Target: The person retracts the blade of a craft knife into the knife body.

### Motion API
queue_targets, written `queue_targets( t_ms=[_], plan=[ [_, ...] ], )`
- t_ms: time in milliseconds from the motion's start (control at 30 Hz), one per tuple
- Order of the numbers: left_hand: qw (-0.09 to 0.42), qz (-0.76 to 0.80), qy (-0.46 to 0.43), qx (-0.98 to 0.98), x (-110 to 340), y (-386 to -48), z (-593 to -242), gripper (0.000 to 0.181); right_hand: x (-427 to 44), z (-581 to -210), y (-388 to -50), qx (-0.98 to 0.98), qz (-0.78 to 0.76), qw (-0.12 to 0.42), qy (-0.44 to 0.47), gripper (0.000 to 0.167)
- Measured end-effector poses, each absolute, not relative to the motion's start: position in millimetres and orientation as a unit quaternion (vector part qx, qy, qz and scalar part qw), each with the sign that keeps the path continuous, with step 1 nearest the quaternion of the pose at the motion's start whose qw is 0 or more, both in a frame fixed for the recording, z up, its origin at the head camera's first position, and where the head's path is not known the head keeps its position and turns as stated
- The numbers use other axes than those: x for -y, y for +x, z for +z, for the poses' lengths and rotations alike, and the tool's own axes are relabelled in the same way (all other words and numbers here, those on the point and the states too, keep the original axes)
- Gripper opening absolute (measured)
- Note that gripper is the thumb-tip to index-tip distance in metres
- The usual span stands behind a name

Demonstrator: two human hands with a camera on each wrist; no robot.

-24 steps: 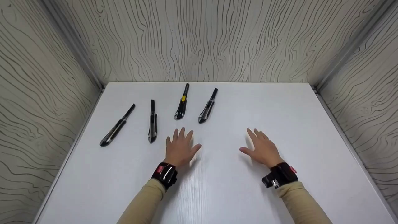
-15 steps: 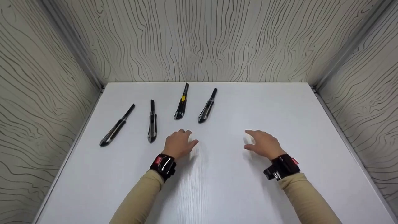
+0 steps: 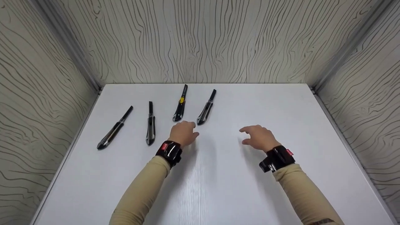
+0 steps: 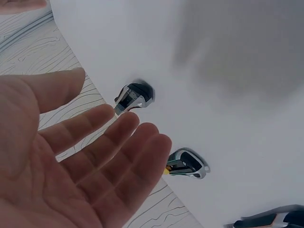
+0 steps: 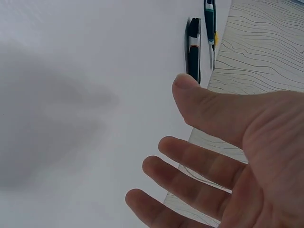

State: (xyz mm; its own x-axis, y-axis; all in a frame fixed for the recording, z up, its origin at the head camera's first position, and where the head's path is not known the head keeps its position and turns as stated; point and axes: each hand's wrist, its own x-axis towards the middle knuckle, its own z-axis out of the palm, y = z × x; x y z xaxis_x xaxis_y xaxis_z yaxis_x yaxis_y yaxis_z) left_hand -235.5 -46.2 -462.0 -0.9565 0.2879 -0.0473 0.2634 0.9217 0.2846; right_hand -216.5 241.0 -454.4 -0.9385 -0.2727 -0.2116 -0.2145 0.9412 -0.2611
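Black-and-silver utility knives (image 3: 151,131) on a white rectangular table (image 3: 265,106): four, spread from near the left edge to about the middle, narrow black ends toward the far edge.
Beige sleeves (image 3: 143,184): reach in from the near edge.
Left hand (image 3: 183,134): above the table, near the handles of the two rightmost knives (image 3: 205,112); fingers nearly together, thumb apart.
Right hand (image 3: 261,137): above the table, right of all four knives; fingers loosely bent, spaced, thumb apart.
Black wrist straps (image 3: 170,152): one on each arm.
Yellow slider (image 3: 182,100): on the third knife from the left (image 3: 179,113), tip almost at the far edge.
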Motion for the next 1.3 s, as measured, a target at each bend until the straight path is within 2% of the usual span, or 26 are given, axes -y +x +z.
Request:
queue_targets(
  t_ms=[300,533,733,1000,1300],
  plan=[
    [0.076,0.13,0.106,-0.983,29,-271,-466,0.028,-224,-457,-228,-0.976,-0.116,0.133,-0.124,0.046],
    [0.071,0.123,0.07,-0.987,17,-297,-485,0.023,-220,-465,-232,-0.976,-0.116,0.135,-0.122,0.046],
    [0.071,0.125,0.037,-0.989,10,-315,-501,0.027,-213,-470,-236,-0.976,-0.117,0.133,-0.125,0.046],
    [0.073,0.156,-0.022,-0.985,1,-323,-515,0.035,-207,-476,-237,-0.974,-0.119,0.144,-0.125,0.048],
    [0.052,0.157,-0.023,-0.986,-8,-324,-523,0.033,-205,-481,-239,-0.977,-0.117,0.137,-0.115,0.049]
  ],
)
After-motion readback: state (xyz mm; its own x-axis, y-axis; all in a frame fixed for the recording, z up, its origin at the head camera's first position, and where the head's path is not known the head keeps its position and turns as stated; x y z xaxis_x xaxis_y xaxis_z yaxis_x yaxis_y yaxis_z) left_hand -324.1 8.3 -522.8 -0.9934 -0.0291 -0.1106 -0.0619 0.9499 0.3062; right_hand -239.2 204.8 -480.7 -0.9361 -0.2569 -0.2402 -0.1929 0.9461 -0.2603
